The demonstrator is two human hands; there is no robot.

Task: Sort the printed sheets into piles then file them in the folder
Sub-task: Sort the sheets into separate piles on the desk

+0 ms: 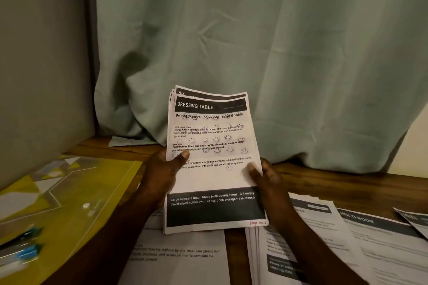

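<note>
**Stack of sheets held up in both hands**

Head view. Lifted above the wooden table (335,183), in front of a green curtain (254,41): one stack of printed sheets (213,176), tilted back, top edges fanned so that at least three layers show. On the top sheet, a black header band reading "DRESSING TABLE", a bold title about pouring skincare lotion into travel bottles, and faint smiley faces scattered over the text. At its foot, a black block of white print and a small red handwritten note in the bottom right corner.

Grasped at the left edge by the left hand (162,171), thumb pressed on the face. Grasped at the right edge by the right hand (266,180), thumb likewise in front, fingers hidden behind.

Flat on the table, four lots of paper:
- a lower sheet (180,254) beneath the held stack
- a right pile (324,238) with layered edges
- a MULTI-ROOM sheet (382,238) overlapping that pile
- a corner sheet (414,220) at the far right

One yellow folder (58,203) at the left, patterned with grey and white shapes. Near it, blurred blue pens (25,250), number unclear.
</note>
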